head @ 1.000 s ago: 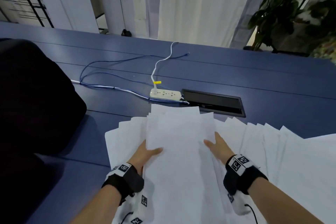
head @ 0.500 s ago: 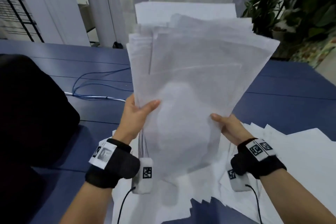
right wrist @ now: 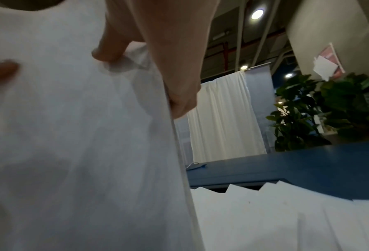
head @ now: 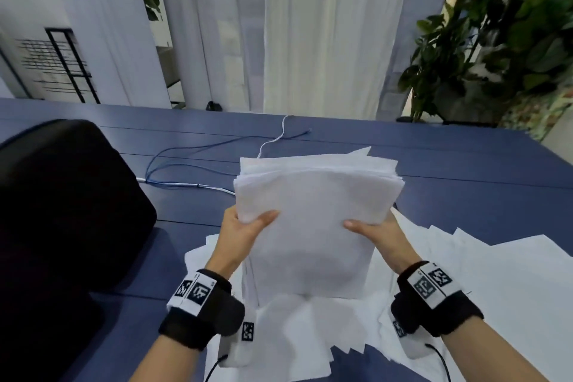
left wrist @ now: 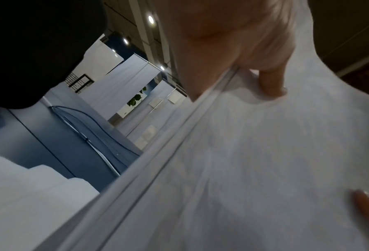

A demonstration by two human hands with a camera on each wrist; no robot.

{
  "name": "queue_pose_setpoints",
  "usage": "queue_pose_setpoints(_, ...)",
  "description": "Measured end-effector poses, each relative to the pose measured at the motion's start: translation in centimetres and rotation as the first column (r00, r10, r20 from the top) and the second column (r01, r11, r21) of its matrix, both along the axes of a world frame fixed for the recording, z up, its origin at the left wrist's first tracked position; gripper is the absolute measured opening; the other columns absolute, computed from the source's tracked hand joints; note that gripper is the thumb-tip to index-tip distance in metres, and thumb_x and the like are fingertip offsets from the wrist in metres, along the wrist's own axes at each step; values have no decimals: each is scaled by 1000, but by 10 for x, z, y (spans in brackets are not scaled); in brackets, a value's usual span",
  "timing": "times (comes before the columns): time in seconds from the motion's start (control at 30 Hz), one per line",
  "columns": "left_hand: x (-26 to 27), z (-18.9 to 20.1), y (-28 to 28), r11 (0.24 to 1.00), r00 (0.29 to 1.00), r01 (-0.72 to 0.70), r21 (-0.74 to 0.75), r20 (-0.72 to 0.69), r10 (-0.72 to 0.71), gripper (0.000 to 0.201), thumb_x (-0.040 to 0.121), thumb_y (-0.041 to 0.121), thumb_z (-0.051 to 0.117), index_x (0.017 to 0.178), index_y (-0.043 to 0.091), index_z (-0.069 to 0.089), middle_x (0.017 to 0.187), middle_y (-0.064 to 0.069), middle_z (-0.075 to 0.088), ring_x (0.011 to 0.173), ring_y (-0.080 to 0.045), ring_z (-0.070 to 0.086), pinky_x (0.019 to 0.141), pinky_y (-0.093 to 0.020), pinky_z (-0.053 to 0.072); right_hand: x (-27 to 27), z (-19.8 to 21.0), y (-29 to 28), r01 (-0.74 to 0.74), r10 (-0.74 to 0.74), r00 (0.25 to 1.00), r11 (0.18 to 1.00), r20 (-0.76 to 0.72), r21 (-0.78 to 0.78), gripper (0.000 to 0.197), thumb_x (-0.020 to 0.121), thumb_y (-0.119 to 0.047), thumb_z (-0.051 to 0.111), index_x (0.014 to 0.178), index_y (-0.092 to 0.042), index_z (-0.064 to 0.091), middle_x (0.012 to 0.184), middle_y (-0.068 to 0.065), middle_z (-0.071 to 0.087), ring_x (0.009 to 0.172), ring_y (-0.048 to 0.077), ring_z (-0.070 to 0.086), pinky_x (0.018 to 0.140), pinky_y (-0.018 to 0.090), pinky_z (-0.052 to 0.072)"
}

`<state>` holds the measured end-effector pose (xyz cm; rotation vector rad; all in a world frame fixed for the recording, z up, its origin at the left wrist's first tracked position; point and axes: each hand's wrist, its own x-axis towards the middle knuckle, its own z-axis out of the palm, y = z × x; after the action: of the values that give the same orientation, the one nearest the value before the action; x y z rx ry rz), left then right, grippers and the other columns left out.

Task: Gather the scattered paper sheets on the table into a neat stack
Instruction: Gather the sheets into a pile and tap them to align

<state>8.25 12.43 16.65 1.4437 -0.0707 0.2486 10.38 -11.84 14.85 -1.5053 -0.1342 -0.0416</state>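
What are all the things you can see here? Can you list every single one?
held paper bundle: one, white, upright between both hands, bottom edge on the loose sheets
loose sheets: many, white, spread on the table, mostly to the right
table: one, dark blue
cables: several, blue and white, far left of the bundle
black object: one, left
plant: one, green, far right
curtains: white, behind the table
left hand: grip on the bundle's left edge
right hand: grip on its right edge

a bundle of sheets (head: 313,226) stands on edge on loose sheets (head: 483,285) spread over the table (head: 465,158); cables (head: 198,164) lie behind it, a chair (head: 62,211) to its left.
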Motion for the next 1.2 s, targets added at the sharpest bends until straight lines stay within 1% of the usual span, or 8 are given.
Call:
queue_pose_setpoints(0.13,-2,1,4,1000,1000,7,-4,-3,-7,28,80,-4,63,69,22,71,64,14,73,63,0,68,59,-14,53,5,-3,-2,-16,16,999,1000,-28,7,86,49,-29,82,126,-13,47,115,3,65,104,12,64,74,16,53)
queue_pose_setpoints(0.3,-1,20,11,993,988,92,-69,130,-83,13,55,23,81,67,23,76,67,11,73,64,-3,68,59,-16,53,3,22,0,-130,130,991,991,-13,18,42,58,-7,74,97,-19,64,85,-11,75,83,4,70,70,15,53)
queue_pose_setpoints(0.43,5,1,19,994,994,68,-85,90,-60,68,35,53,86,90,18,66,78,12,74,72,-2,68,62,-15,53,0,17,0,-137,138,990,990,-42,18,42,57,-7,74,96,-20,65,88,-7,75,85,7,70,69,16,54)
queue_pose_setpoints(0.67,5,-19,1,994,995,-93,-49,17,94,29,67,5,77,88,19,64,73,17,73,71,1,68,65,-15,52,-5,11,14,35,-34,995,999,-96,10,36,63,-9,81,95,-16,68,101,7,72,92,23,69,80,31,54)
queue_pose_setpoints(0.9,8,25,1,958,923,-276,-83,256,288,30,66,48,62,93,37,57,93,5,60,87,-6,56,82,-23,47,-9,49,21,152,-165,982,980,94,131,44,58,-41,72,92,-13,67,78,-9,71,69,2,66,62,15,52)
queue_pose_setpoints(0.97,8,34,-8,943,889,-327,-62,318,329,32,74,46,59,99,27,58,89,8,55,83,8,52,80,-8,39,-8,56,28,248,-268,953,958,142,142,48,60,-53,63,91,-17,66,79,-18,67,71,-9,60,68,8,47)
queue_pose_setpoints(1.07,15,37,-20,918,865,-387,-84,313,393,26,86,13,62,109,2,56,82,14,49,67,19,50,64,1,37,-7,58,37,346,-363,922,929,138,132,20,75,-38,62,79,-18,66,72,-20,65,74,-4,57,76,17,44)
queue_pose_setpoints(1.2,18,27,-22,952,914,-304,-40,269,303,34,84,18,61,115,21,46,89,9,56,74,14,54,69,-2,40,-3,49,40,419,-415,889,908,192,24,15,87,-16,59,72,-19,63,72,-10,61,68,-2,54,72,15,43)
